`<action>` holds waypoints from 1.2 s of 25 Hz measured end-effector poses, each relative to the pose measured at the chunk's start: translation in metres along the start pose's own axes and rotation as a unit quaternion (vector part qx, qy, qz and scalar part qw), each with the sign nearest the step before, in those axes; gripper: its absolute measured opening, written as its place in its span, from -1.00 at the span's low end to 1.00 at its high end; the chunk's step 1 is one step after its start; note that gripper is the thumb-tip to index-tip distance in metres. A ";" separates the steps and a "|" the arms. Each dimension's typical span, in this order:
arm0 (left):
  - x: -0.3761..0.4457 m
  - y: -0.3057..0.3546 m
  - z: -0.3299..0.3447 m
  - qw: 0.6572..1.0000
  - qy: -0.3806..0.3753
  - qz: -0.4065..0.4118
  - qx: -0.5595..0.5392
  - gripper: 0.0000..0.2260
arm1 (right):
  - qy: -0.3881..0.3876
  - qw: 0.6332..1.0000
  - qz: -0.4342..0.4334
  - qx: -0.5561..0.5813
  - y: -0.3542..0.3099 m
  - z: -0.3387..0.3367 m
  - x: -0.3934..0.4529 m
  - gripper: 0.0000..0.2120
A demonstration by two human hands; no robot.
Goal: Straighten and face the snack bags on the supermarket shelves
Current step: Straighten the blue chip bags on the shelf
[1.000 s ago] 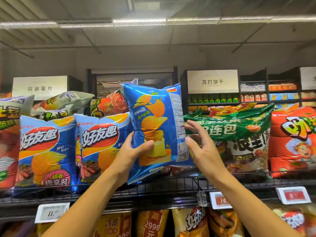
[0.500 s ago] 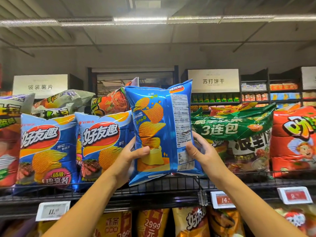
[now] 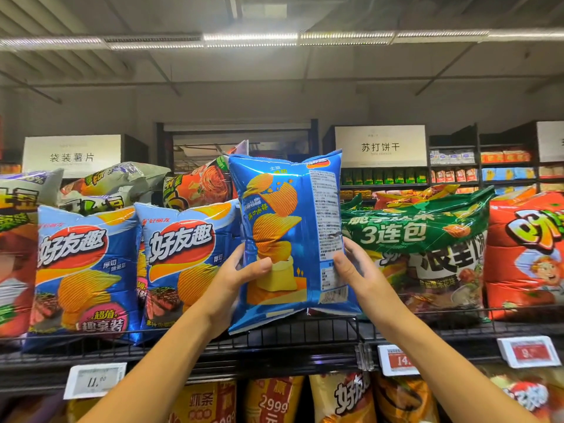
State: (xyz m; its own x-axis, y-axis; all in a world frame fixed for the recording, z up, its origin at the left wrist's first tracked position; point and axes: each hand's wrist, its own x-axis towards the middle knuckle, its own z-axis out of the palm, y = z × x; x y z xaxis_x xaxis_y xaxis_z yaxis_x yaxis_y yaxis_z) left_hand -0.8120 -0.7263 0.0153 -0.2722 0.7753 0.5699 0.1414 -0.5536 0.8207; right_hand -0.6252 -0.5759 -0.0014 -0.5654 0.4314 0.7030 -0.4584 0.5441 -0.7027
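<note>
Both hands hold a blue chip bag (image 3: 290, 236) upright over the wire shelf (image 3: 293, 334).

The bag is glossy, puffed foil, pillow-shaped with crimped top and bottom seams; ridged yellow chips are printed on its left part and a panel of fine print runs down its right. The left hand (image 3: 235, 276) grips its left edge, thumb pressed across the front, fingers curled out of sight behind. The right hand (image 3: 355, 270) grips the right edge the same way. Both forearms reach up from below. The bag's lower seam sits just above the shelf's black wire rail, between shiny blue bags (image 3: 189, 264) to the left and a crinkled green multipack (image 3: 409, 236) to the right. An orange bag (image 3: 525, 254) stands at far right.
</note>
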 end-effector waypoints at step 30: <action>0.003 -0.006 0.014 0.996 -0.030 0.022 0.086 -0.23 | -0.153 0.950 0.052 0.269 -0.020 -0.014 -0.006 -0.23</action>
State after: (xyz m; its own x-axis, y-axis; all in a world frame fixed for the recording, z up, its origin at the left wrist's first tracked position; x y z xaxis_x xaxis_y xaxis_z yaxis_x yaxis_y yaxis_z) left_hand -0.8004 -0.7165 0.0123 -0.2045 0.7709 0.6032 0.3136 -0.5322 0.7864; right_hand -0.6035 -0.5793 0.0097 -0.7623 0.1892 0.6190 -0.6258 0.0289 -0.7795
